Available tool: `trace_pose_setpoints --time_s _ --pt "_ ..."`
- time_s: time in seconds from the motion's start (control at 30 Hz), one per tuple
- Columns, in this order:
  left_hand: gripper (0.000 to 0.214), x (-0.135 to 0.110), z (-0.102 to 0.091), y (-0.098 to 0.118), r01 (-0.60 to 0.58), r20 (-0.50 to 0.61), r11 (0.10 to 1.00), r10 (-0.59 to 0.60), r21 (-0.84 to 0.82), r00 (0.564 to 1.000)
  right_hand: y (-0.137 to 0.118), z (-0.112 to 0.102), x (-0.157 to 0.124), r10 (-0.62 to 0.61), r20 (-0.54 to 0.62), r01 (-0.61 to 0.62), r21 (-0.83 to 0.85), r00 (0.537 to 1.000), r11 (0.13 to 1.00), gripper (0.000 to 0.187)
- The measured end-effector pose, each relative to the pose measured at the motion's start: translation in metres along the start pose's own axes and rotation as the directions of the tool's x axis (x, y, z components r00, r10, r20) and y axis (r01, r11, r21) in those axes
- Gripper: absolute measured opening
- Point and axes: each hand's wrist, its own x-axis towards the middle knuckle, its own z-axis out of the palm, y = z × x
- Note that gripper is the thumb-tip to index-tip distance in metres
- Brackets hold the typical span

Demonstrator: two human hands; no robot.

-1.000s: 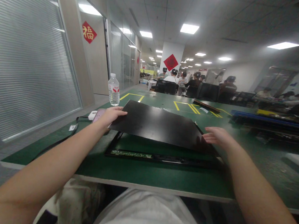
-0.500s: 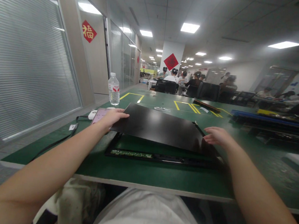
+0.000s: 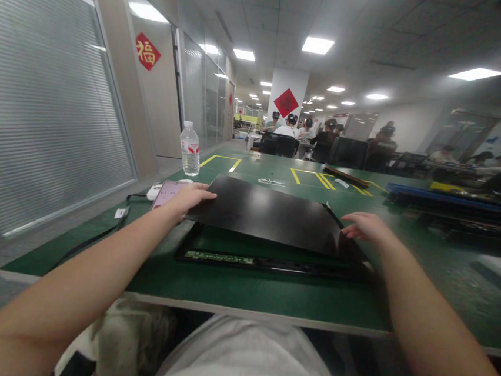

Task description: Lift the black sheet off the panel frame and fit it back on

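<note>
While the left hand (image 3: 191,199) grips the panel (image 3: 270,213), tilted over the frame (image 3: 289,266), I cannot tell whether the right hand (image 3: 365,227) at its edge holds it. Uneven support could let it slip.

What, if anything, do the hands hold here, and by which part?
A black panel: the left hand holds its left edge, thumb on top. The right hand is at its right edge; whether its fingers grip it cannot be told.
</note>
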Motion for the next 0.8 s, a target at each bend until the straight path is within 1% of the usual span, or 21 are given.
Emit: trace_pose_setpoints --time_s 0.1,0.3,0.43,0.57,0.63,0.7,0.8 --pt "0.026 0.001 0.001 -0.003 -0.023 -0.01 0.999 0.024 0.047 1.0 0.003 -0.002 0.004 -0.029 -0.032 0.027 -0.078 0.999 0.997 0.023" --pt "0.026 0.0 0.006 -0.008 0.0 0.076 1.0 -0.002 0.027 0.997 0.007 -0.003 0.011 -0.049 -0.057 0.039 -0.155 0.997 0.987 0.024" --pt "0.023 0.0 0.008 -0.009 0.021 0.038 0.999 -0.023 0.05 0.999 0.007 -0.003 0.012 -0.049 -0.058 0.038 -0.167 0.997 0.985 0.023" --pt "0.023 0.0 0.009 -0.01 0.012 -0.009 0.995 -0.011 0.103 1.0 0.007 -0.003 0.011 -0.061 -0.057 0.049 -0.183 0.997 0.982 0.022" --pt "0.024 -0.001 0.01 -0.01 0.012 -0.014 0.994 -0.01 0.108 1.0 0.006 -0.003 0.011 -0.065 -0.051 0.054 -0.198 0.997 0.979 0.021" --pt "0.025 -0.001 0.01 -0.01 0.019 0.003 0.996 -0.02 0.092 1.0 0.006 -0.003 0.01 -0.076 -0.048 0.064 -0.212 0.996 0.975 0.02" --pt "0.029 -0.002 0.01 -0.012 0.03 0.073 0.999 -0.032 0.038 0.997 0.007 -0.003 0.009 -0.1 -0.054 0.085 -0.23 0.993 0.97 0.02"
